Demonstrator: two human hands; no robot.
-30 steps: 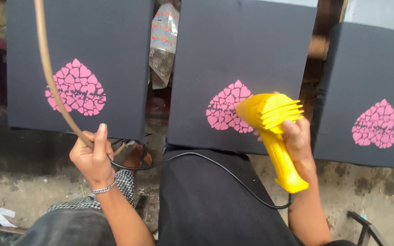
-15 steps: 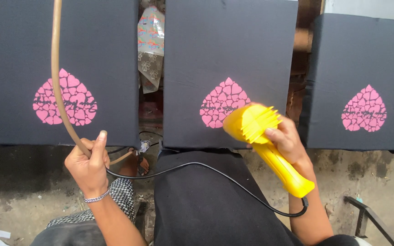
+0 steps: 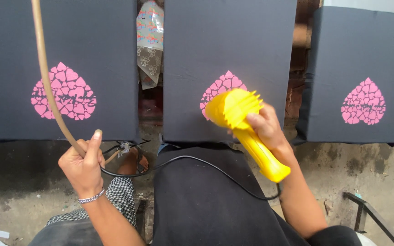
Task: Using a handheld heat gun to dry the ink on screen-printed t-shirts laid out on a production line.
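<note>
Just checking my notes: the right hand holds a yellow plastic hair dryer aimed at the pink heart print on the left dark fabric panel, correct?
Not quite. The head view shows the right hand aiming the yellow plastic hair dryer at the pink heart print on the middle dark fabric panel, not the left one.

Soft, even daylight fills the scene, bright enough to keep the pink heart prints vivid against the dark fabric panels [image 3: 230, 68], with no glare and no hard-edged shadows. The yellow hair dryer [image 3: 245, 130] is the brightest thing in view and shows slight motion blur at its nozzle, while the right hand [image 3: 265, 130] and the left hand [image 3: 84, 166] are fairly sharp. The concrete floor [image 3: 14, 182] darkens under the left panel, and the frame's corners bend a little.
</note>
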